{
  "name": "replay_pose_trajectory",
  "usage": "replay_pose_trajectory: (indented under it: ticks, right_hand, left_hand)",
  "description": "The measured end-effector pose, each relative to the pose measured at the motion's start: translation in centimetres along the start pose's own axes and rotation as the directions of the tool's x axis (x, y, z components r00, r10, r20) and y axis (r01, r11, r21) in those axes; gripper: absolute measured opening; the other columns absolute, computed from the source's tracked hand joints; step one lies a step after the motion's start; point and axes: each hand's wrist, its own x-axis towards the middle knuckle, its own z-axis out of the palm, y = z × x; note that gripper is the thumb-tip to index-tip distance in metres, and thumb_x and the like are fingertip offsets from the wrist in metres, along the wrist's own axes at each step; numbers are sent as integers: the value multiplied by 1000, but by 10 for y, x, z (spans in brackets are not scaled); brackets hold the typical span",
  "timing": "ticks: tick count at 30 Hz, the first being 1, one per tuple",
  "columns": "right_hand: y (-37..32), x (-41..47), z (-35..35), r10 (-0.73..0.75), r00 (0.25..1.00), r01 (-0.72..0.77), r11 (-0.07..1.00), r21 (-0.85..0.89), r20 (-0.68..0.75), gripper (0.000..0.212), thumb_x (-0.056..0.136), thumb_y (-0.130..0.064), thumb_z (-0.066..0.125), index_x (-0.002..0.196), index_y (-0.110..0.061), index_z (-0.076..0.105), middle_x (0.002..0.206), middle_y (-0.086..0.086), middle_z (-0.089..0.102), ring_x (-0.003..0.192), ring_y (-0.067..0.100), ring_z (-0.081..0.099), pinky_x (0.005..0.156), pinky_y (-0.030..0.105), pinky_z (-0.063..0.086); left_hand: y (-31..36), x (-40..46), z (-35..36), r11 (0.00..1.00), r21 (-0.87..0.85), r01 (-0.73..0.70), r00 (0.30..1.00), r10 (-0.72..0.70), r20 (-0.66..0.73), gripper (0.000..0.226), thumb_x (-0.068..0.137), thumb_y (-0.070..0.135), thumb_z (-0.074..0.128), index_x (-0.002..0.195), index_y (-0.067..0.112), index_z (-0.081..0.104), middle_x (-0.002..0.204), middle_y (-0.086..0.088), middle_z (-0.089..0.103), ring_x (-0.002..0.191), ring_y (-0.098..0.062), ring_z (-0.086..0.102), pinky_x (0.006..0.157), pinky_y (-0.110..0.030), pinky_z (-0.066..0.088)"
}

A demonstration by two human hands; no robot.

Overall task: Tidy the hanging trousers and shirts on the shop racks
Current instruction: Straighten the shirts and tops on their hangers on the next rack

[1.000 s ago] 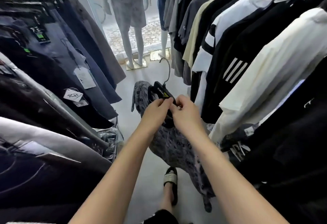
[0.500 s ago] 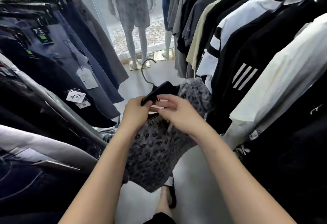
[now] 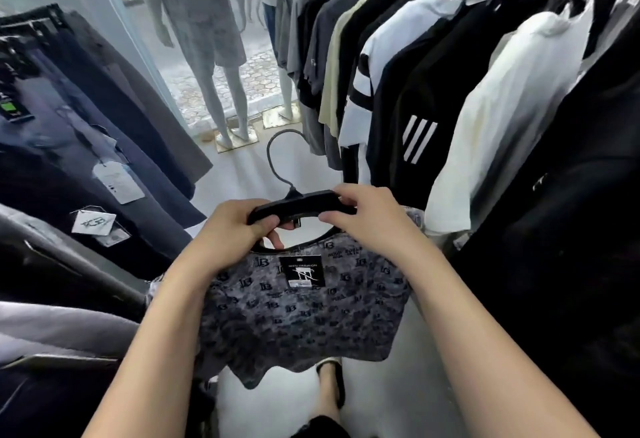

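Observation:
A grey patterned shirt with a black label at the collar hangs in front of me over the aisle. A black plastic hanger with a metal hook lies across its neck opening. My left hand grips the hanger's left end together with the collar. My right hand holds the hanger's right end, thumb under and fingers over it. A row of shirts hangs on the right rack. Dark trousers with paper tags hang on the left rack.
Two mannequins stand at the glass shopfront ahead. The pale floor runs as a narrow aisle between the racks. A foot in a black sandal shows below the shirt.
The shirt has turned to face me flat, label up, and the hanger now lies level across the collar. My hands have spread apart to its two ends.

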Motion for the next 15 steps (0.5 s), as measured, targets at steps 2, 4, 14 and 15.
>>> replay_pose_trajectory:
  ticks: [2,4,14,15]
  right_hand:
    - [9,-9,-10,41,997,-40,999,25,-58,20,86,-40,70,101,-27,70,97,-10,68,87,5,61,76,28,50]
    - [18,-15,-26,45,979,-36,998,50,-198,37,78,-45,77,110,-29,70,105,-15,65,97,-1,58,87,23,49]
    - [32,6,-127,466,652,-242,876,417,-599,66,96,-56,35,150,-20,22,154,5,31,138,26,32,109,41,27]
    - [31,21,-136,513,709,-254,826,503,-483,69,95,-58,32,152,-20,20,154,4,32,138,27,33,106,40,28]
  left_hand:
    - [13,2,7,999,31,-27,999,26,25,24,97,10,52,98,23,72,76,11,74,58,3,59,63,-17,42]
    - [24,3,12,998,38,-46,997,44,56,25,97,11,52,97,25,72,73,11,74,56,4,58,60,-12,41]
    - [76,17,21,977,95,-189,978,179,105,28,95,14,57,86,34,75,67,0,72,57,-12,54,61,-26,40]
    - [82,20,25,972,119,-203,976,191,104,27,95,15,57,87,34,75,67,2,72,57,-12,55,61,-26,40]
